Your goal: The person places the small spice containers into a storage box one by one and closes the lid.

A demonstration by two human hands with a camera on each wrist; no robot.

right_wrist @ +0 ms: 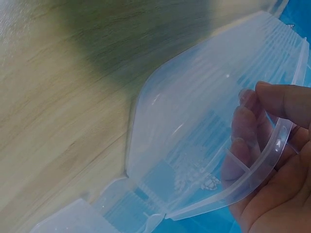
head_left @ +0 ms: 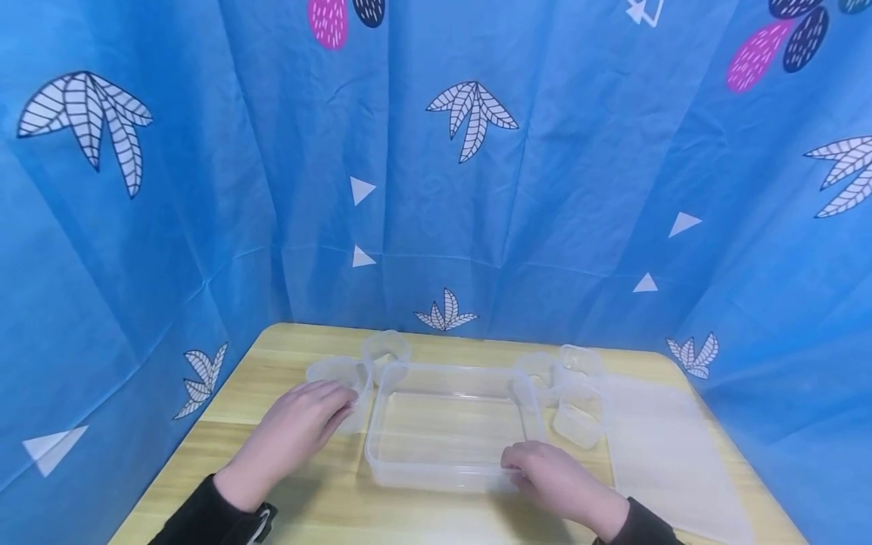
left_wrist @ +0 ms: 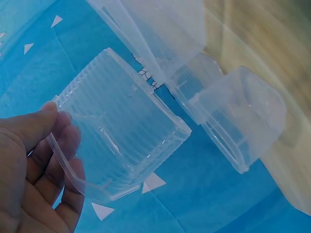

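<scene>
A large clear plastic box (head_left: 450, 424) lies open-topped in the middle of the table. My right hand (head_left: 552, 477) pinches its rim at the near right corner; in the right wrist view the thumb and fingers (right_wrist: 245, 126) straddle the wall. To the left of the box, my left hand (head_left: 300, 424) holds a small clear plastic container (left_wrist: 116, 131) by its edge, thumb on one side and fingers on the other. That container has ribbed walls and appears tilted. Another small container (head_left: 386, 350) stands just behind it, near the big box's far left corner.
Several more small clear containers (head_left: 579, 420) cluster right of the big box. A flat translucent lid (head_left: 671, 454) lies along the table's right side. Blue patterned cloth (head_left: 450, 212) hangs behind and on both sides of the wooden table (head_left: 225, 435).
</scene>
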